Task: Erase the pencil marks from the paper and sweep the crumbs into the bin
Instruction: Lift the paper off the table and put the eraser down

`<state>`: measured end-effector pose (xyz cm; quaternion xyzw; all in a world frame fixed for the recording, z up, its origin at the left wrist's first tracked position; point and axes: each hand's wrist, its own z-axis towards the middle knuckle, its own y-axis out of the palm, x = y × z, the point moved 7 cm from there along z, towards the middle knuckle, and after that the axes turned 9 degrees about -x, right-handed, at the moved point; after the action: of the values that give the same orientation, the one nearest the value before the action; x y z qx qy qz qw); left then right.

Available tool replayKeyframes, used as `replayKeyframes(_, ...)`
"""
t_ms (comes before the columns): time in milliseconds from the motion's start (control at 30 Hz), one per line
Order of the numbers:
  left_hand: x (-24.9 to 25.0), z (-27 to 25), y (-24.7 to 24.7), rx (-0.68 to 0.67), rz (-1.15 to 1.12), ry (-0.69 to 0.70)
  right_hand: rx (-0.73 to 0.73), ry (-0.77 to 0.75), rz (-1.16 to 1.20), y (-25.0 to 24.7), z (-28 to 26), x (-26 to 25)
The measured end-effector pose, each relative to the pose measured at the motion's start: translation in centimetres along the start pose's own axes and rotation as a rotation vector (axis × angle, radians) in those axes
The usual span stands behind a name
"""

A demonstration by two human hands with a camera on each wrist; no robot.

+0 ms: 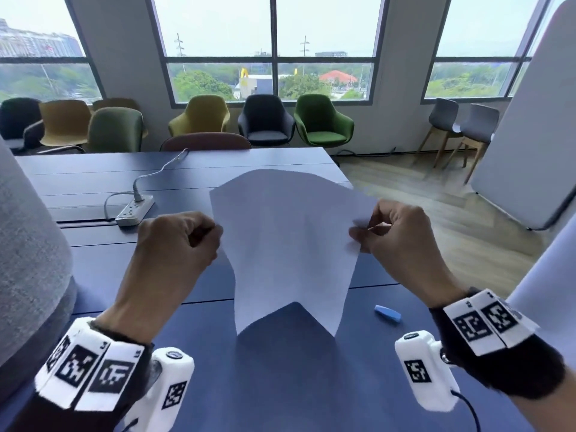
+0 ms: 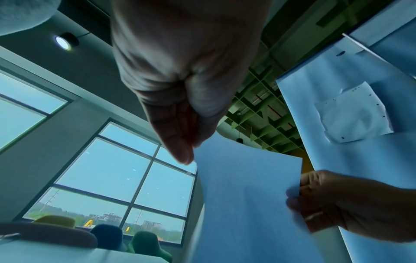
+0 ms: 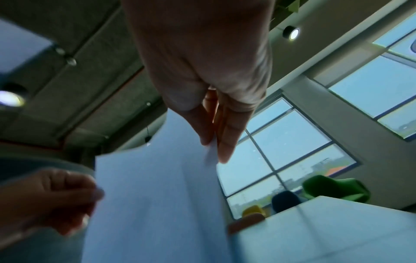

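Note:
A white sheet of paper hangs in the air above the dark blue table, bent into a shallow trough. My left hand pinches its left edge and my right hand pinches its right edge. No pencil marks show on the side facing me. In the left wrist view the left hand pinches the paper, and in the right wrist view the right hand pinches the paper. A light blue eraser lies on the table under my right wrist. No bin is in view.
A white power strip with its cable lies at the table's left middle. Several upholstered chairs line the window wall. A grey partition stands close on the left and a white panel on the right.

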<state>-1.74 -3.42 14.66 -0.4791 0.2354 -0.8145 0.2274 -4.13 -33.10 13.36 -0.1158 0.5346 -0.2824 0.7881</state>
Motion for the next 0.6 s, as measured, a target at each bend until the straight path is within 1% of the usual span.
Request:
replayKeyframes(67, -0.2, 1.0, 0.1, -0.013, -0.051, -0.012, -0.037, 0.056, -0.072, 0.1, 0.4, 2.2)
replayKeyframes(133, -0.4, 2.7, 0.1, -0.033, -0.107, -0.019, -0.093, 0.157, -0.152, -0.5, 0.4, 5.5)
replayKeyframes(167, -0.5, 3.9, 0.1, -0.052, -0.129, -0.024, -0.162, 0.218, -0.236, -0.5, 0.1, 7.4)
replayKeyframes(267, -0.7, 8.1, 0.6, -0.125, -0.21, -0.056, -0.525, 0.379, -0.56, 0.9, -2.1, 12.4)
replayKeyframes(300, -0.7, 9.4, 0.9, -0.144, -0.241, -0.073, -0.618, 0.41, -0.646, 1.2, -3.0, 13.6)
replayKeyframes(333, -0.9, 10.6, 1.4, -0.159, -0.268, -0.098, -0.666, 0.426, -0.702, 1.4, -3.7, 14.3)
replayKeyframes(367, -1.1, 11.7, 2.1, -0.172, -0.297, -0.129, -0.668, 0.426, -0.731, 1.4, -4.0, 14.8)
replayKeyframes(433, -1.9, 13.5, 3.9, -0.189, -0.362, -0.207, -0.628, 0.429, -0.741, 1.4, -4.2, 15.4)
replayKeyframes(567, -4.6, 14.6, 8.4, -0.247, -0.443, -0.357, -0.574, 0.403, -0.682, 1.8, -4.1, 15.4)
replayKeyframes(600, -5.1, 15.2, 10.4, -0.272, -0.452, -0.382, -0.539, 0.398, -0.662, 1.0, -3.6, 15.5)
